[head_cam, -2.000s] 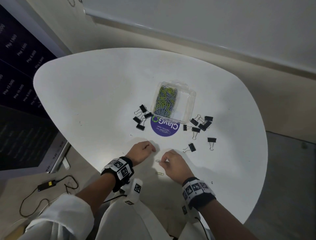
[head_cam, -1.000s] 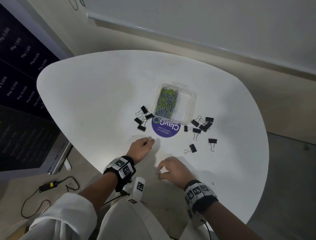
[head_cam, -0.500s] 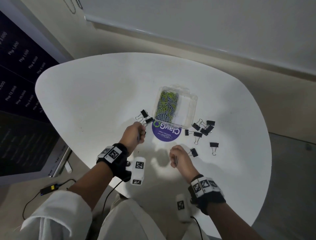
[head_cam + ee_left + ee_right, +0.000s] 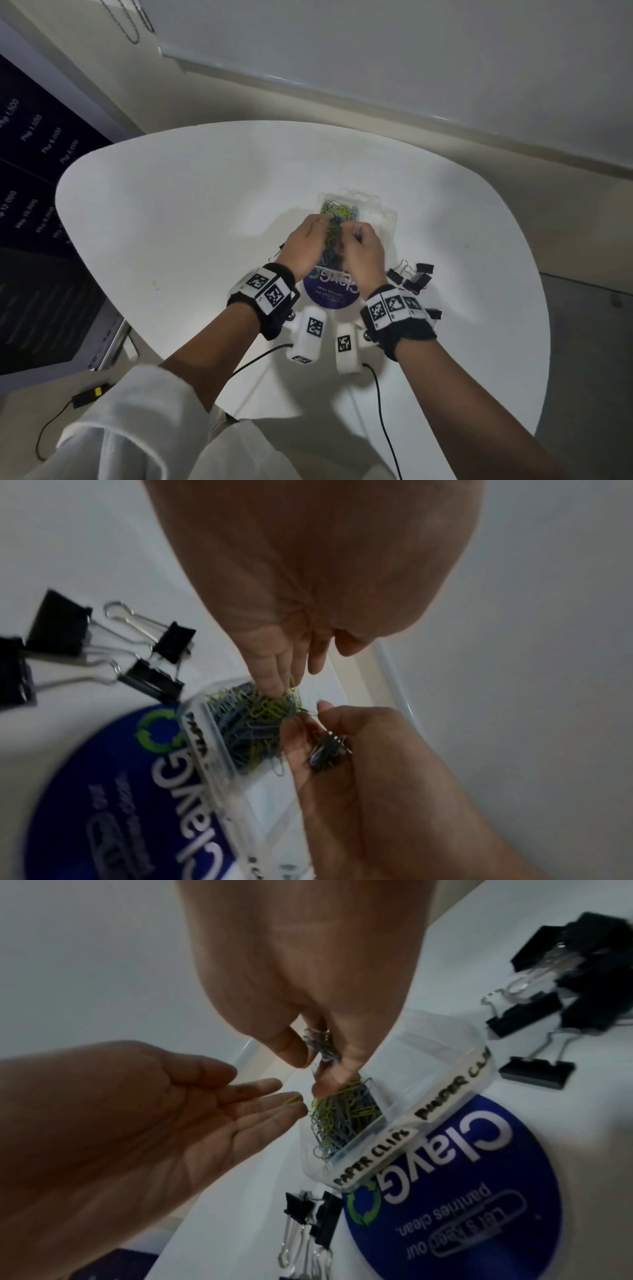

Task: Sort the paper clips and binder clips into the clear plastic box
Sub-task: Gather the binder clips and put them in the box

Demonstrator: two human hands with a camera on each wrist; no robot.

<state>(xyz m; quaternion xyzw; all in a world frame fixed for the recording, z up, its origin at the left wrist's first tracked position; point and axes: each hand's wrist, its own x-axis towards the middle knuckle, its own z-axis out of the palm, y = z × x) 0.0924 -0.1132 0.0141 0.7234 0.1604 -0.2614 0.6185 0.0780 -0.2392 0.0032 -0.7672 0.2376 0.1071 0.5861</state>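
The clear plastic box (image 4: 387,219) stands mid-table, its left compartment full of yellow and grey paper clips (image 4: 339,210). Both hands hover over that compartment. My left hand (image 4: 284,1096) is flat with straight fingers, and a yellow paper clip (image 4: 293,1099) lies at its fingertips above the pile (image 4: 246,718). My right hand (image 4: 318,1066) pinches a small bunch of grey paper clips (image 4: 322,1045) just above the pile; the bunch (image 4: 329,750) also shows in the left wrist view. Black binder clips lie on the table right of the box (image 4: 414,277) and left of it (image 4: 154,664).
The box wall (image 4: 445,1096) carries handwritten labels for paper clips and binder clips. A round blue sticker (image 4: 330,291) lies on the white table (image 4: 171,222) in front of the box. A wall runs behind the table. A power adapter with cable (image 4: 87,394) lies on the floor at the left.
Both hands moved from the table's near edge up to the box. The right hand picked paper clips off the table and now holds them over the paper clip compartment.
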